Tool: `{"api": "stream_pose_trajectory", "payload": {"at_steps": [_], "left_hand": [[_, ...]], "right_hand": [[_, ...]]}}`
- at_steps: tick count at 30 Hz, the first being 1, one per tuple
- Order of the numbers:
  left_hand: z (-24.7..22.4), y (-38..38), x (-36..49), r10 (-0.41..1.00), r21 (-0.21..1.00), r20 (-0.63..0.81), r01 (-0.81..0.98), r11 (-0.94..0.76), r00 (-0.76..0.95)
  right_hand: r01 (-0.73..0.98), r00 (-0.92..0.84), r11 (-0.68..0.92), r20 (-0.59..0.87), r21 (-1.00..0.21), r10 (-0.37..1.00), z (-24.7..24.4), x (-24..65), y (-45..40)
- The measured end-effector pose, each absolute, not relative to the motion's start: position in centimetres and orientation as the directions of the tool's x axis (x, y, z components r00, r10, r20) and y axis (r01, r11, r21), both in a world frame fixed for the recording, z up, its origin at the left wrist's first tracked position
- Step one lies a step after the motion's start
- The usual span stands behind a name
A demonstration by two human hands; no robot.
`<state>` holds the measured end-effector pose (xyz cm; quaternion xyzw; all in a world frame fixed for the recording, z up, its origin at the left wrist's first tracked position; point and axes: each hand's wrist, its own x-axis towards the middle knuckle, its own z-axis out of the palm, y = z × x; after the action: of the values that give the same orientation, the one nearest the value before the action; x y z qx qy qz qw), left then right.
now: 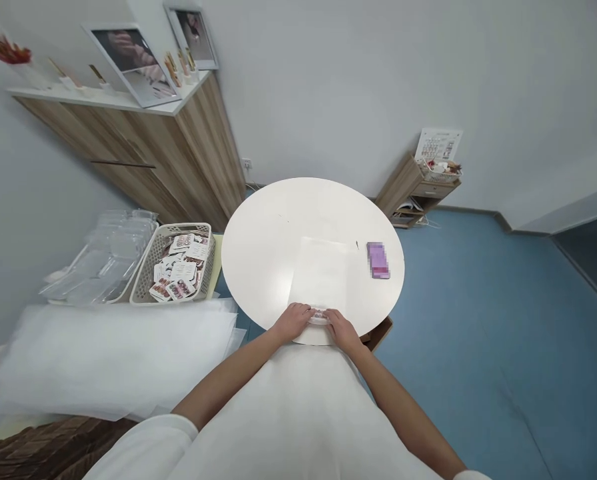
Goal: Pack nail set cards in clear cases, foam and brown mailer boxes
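At the near edge of the round white table (258,233), my two hands hold a small clear plastic box (320,318) with small reddish-brown pieces showing in it. My left hand (294,321) grips its left end with the fingers closed. The right end is gripped by my right hand (342,329), fingers curled down onto it. Under the box and away from me lies a thin translucent white sheet (321,270), flat on the tabletop. Whether the sheet's near edge is folded over the box, I cannot tell.
A pixelated purple object (378,260) lies on the table's right side. To the left stand a basket of printed cards (209,257), stacked clear plastic trays (111,257) and a pile of translucent sheets (113,357). A wooden cabinet (178,157) and a small shelf (401,180) stand behind.
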<state>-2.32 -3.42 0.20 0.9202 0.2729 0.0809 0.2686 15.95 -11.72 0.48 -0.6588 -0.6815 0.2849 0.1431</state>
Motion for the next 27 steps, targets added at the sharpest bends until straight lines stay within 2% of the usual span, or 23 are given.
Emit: {"api": "stream_pose_trajectory", "payload": {"at_steps": [4, 9, 16, 21, 27], "left_hand": [[0.4, -3.8, -2.9, 0.622, 0.627, -0.011, 0.49, -0.606, 0.783], [1.6, -3.1, -3.4, 0.66, 0.737, -0.139, 0.523, -0.429, 0.738], [2.1, -2.4, -3.4, 0.677, 0.774, -0.181, 0.528, -0.35, 0.714], [1.2, -1.9, -3.0, 0.693, 0.796, -0.212, 0.533, -0.287, 0.689], [0.0, -0.8, -2.0, 0.731, 0.827, -0.247, 0.531, -0.183, 0.637]], "right_hand": [[0.779, -0.087, -0.051, -0.187, -0.625, 0.978, 1.1, 16.5, -11.6], [0.749, -0.08, -0.133, -0.288, -0.649, 0.954, 2.1, 17.2, -10.6], [0.743, -0.079, -0.168, -0.335, -0.648, 0.939, 2.7, 17.5, -9.1], [0.705, -0.114, -0.171, -0.348, -0.688, 0.93, 2.0, 17.7, -8.7], [0.659, -0.033, -0.271, -0.387, -0.702, 0.922, 0.8, 18.0, -7.8]]}}
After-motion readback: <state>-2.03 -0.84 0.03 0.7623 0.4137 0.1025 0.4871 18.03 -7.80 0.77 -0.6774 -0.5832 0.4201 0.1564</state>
